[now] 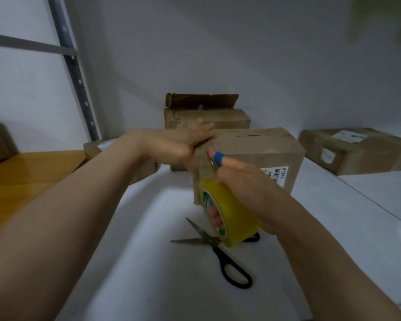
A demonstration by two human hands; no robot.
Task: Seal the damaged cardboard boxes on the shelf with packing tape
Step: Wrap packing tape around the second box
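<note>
Cardboard box (259, 147) sits on the shelf (148, 251) under the left hand (181, 144), arm outstretched, fingers pressed flat on its top edge. Just below, the right hand (245, 184) grips the yellow tape roll (236, 218), thumb extended; scissors (208, 240) lie beneath it.

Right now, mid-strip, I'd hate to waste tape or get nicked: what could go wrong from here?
1. The scissors lie open on the shelf just under the tape roll. Lowering the right hand without looking could meet a blade.
2. The strip runs taut from roll to box. If the roll tilts, it may wrinkle or stick crooked.
3. Only the left hand steadies the box, so a harder pull might drag it forward.
</note>
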